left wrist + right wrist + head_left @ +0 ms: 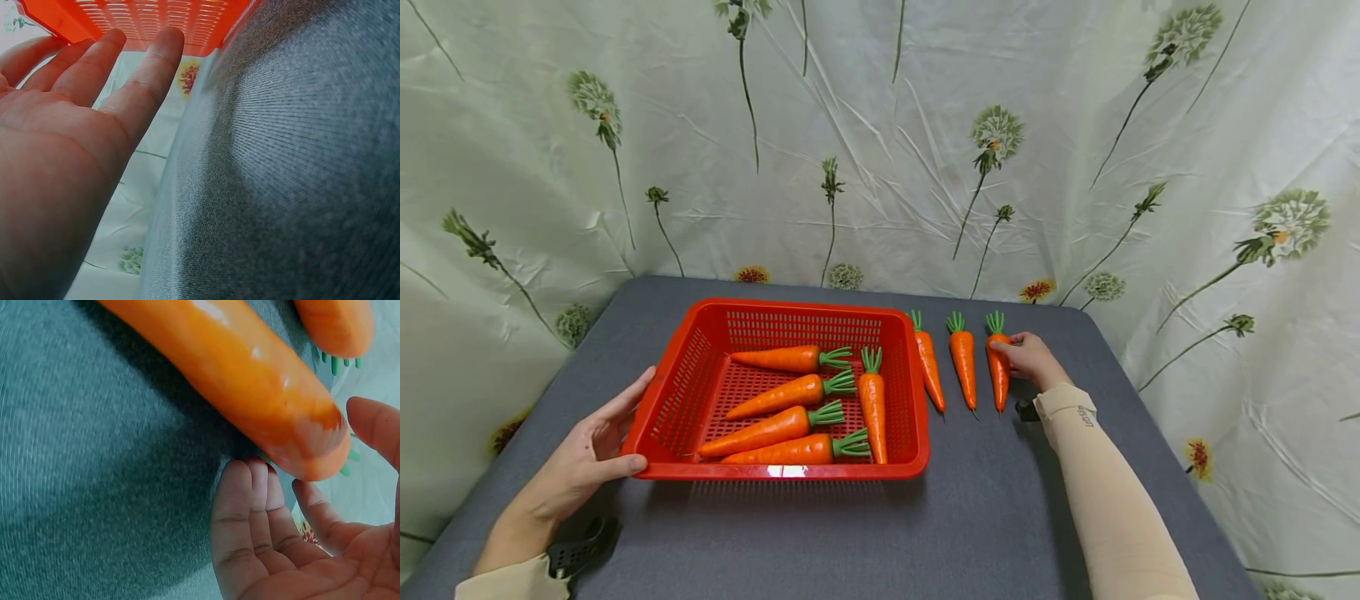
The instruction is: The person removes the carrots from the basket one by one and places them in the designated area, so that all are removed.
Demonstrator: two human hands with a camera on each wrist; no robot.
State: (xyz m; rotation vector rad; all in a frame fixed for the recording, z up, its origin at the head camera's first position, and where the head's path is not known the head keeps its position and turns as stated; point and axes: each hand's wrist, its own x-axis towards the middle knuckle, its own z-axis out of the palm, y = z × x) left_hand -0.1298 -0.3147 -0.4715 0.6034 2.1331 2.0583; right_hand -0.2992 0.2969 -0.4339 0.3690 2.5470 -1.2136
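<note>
My right hand point(1028, 357) has its thumb and fingers about the upper part of the rightmost carrot point(999, 379), which has a green top. In the right wrist view, thumb and fingertips are on opposite sides of this carrot point(269, 394). To its left lie a second carrot point(963, 371) and a third carrot point(928, 371) beside the basket. My left hand point(583, 450) touches the near left corner of the red basket point(917, 400), thumb at its front rim. In the left wrist view, fairly straight fingers point(150, 81) reach to the basket's outer wall point(159, 28).
Several carrots lie in the basket: a stack of sideways ones, such as the front carrot point(782, 451), and one upright carrot point(873, 417) at the right. A grey cloth-covered table point(850, 542) carries everything. A flowered curtain point(880, 125) hangs behind and at both sides.
</note>
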